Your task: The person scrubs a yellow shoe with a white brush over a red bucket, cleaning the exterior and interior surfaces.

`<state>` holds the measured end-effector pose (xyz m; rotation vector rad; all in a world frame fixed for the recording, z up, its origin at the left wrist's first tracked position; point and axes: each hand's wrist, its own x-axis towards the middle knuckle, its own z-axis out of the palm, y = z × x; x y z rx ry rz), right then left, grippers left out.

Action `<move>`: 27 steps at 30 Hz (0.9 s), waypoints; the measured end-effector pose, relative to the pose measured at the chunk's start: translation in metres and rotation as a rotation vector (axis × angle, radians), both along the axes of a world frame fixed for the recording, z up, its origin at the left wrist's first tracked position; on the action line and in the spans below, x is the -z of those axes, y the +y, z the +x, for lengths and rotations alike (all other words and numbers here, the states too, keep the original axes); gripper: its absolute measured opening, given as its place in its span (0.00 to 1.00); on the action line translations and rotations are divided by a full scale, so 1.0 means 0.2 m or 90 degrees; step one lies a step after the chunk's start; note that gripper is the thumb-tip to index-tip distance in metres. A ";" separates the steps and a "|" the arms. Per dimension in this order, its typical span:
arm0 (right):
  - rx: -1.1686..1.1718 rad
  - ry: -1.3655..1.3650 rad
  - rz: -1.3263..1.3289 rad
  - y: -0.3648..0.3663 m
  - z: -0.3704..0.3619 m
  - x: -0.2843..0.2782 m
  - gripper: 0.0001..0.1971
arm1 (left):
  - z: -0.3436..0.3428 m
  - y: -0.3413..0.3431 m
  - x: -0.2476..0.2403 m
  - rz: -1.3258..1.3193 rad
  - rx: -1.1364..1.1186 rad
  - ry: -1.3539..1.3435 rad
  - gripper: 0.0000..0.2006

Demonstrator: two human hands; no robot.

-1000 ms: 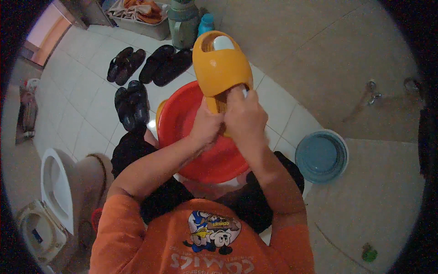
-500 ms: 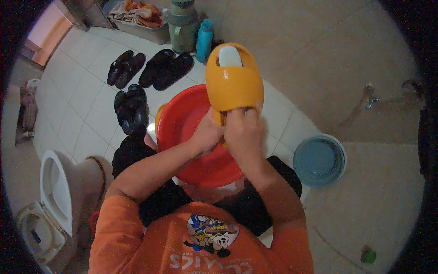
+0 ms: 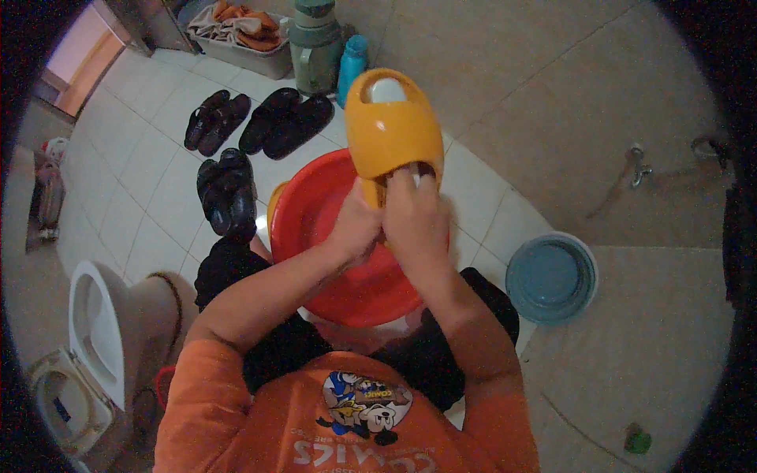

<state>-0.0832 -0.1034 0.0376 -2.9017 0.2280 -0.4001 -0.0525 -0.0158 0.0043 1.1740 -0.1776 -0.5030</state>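
Observation:
A yellow slipper (image 3: 393, 130) is tilted up over the red basin (image 3: 315, 173), toe pointing away from me. My left hand (image 3: 356, 225) is closed around its heel end. At the foot opening, my right hand (image 3: 414, 213) has its fingers bent and partly inside the slipper. Something white (image 3: 386, 91) shows through the toe gap, and a bit of white also appears by my right fingers; its kind is hidden by the strap. Part of another yellow thing (image 3: 276, 193) peeks out behind the basin's left rim.
A grey-blue bucket (image 3: 556, 276) stands right, below a wall tap (image 3: 643, 169). Dark slippers (image 3: 225, 189) lie on the tiles at left. Behind are a laundry tub (image 3: 244, 55), a green jug (image 3: 315, 59) and a blue bottle (image 3: 352, 67). A toilet (image 3: 118, 331) is left.
The slipper has shifted slightly left and toward its toe end, tilting a little. My right fingers now show more clearly at the foot opening. My left hand keeps its hold.

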 end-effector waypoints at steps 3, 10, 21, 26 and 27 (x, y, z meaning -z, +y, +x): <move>-0.010 0.015 -0.017 0.03 -0.08 0.00 0.09 | 0.07 0.03 0.05 -0.049 -0.032 0.043 0.25; 0.017 -0.034 -0.059 -0.07 0.02 0.02 0.20 | 0.05 0.00 0.01 0.080 -0.079 -0.122 0.26; 0.020 -0.038 -0.109 -0.10 0.03 0.00 0.20 | 0.04 -0.02 0.02 0.069 -0.098 -0.107 0.26; 0.015 -0.035 -0.052 -0.02 -0.02 -0.01 0.20 | 0.12 0.04 0.01 0.052 -0.102 -0.072 0.25; 0.013 -0.036 -0.051 -0.01 -0.06 0.00 0.20 | 0.14 0.06 -0.01 0.032 -0.106 -0.013 0.24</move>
